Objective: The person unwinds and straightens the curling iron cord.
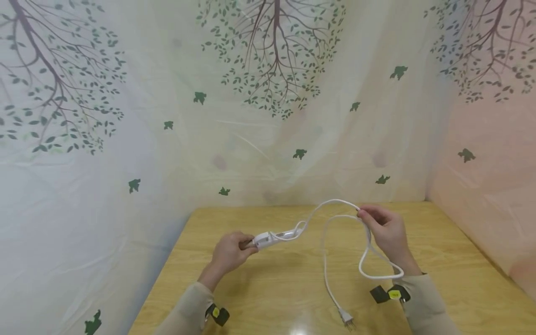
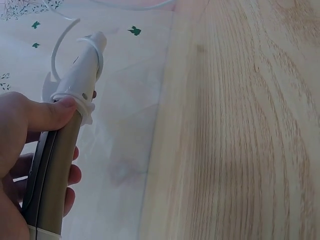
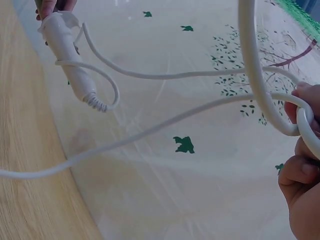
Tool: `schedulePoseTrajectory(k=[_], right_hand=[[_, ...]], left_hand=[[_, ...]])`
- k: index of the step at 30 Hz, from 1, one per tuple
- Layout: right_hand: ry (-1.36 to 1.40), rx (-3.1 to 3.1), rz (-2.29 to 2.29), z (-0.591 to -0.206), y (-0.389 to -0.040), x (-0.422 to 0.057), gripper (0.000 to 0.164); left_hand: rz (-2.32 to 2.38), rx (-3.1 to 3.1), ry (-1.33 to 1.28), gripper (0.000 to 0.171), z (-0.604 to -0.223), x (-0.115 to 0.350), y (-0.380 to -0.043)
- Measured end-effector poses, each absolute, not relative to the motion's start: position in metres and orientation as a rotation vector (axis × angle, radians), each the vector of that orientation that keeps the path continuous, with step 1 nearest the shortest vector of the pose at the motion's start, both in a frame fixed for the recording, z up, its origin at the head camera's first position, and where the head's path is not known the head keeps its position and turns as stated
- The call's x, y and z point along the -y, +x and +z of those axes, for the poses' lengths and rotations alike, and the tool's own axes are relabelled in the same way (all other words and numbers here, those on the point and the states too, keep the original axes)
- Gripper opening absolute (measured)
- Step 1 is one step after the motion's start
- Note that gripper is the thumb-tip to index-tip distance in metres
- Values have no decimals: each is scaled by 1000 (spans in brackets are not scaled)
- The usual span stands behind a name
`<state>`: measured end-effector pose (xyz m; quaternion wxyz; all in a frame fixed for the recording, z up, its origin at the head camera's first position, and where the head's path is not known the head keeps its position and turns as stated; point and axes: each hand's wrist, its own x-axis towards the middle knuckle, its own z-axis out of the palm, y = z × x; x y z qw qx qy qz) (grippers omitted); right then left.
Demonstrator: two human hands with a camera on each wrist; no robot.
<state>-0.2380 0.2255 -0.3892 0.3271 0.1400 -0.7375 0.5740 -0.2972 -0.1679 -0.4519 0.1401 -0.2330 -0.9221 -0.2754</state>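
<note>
A curling iron (image 1: 264,239) with a white handle and a brownish-gold barrel is held up over the table, tilted. My left hand (image 1: 229,252) grips it by the barrel (image 2: 66,160), with the thumb lying near the handle's collar in the left wrist view. One turn of the white cord (image 1: 335,201) loops around the handle (image 3: 67,55). Off to the right, my right hand (image 1: 390,233) pinches the cord between thumb and fingers. A loop of cord hangs below that hand, and another length runs down to a plug (image 1: 345,317) near the front.
The wooden table (image 1: 259,288) spans the area below both hands. Behind it and at the sides hang pale curtains (image 1: 259,163) printed with trees and leaves. Each sleeve carries a black wrist strap, such as the one with a yellow tag (image 1: 394,294) on the right.
</note>
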Motion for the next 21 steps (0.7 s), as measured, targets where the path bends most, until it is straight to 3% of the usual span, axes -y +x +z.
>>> schedulePoseTrajectory(k=[11, 21], right_hand=[[-3, 1782, 1506, -393, -244, -231, 22], [-220, 1635, 1532, -393, -252, -238, 19]], left_hand=[[-792, 2713, -862, 28, -453, 176, -297], [-1009, 2698, -1082, 29, -451, 187, -301]])
